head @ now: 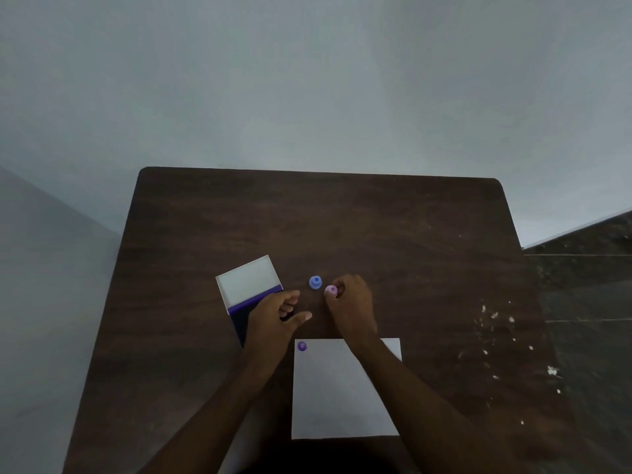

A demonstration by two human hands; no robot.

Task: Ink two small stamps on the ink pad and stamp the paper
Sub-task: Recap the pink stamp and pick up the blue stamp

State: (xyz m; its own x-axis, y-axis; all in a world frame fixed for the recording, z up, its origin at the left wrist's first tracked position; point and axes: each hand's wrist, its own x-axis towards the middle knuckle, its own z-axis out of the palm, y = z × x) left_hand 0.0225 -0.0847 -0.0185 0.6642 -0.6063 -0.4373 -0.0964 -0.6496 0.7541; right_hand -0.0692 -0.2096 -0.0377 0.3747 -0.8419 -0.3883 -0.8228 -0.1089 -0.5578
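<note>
A white sheet of paper lies at the table's near edge, with one purple stamp mark in its far left corner. An open ink pad with its white lid raised sits to the left. My left hand rests on the dark pad, fingers loosely apart, holding nothing. A small blue stamp stands alone on the table. Just to its right, my right hand pinches a small pink stamp that stands on the table.
The dark wooden table backs onto a pale wall. White specks are scattered over its right side. A dark tiled floor shows to the right of the table.
</note>
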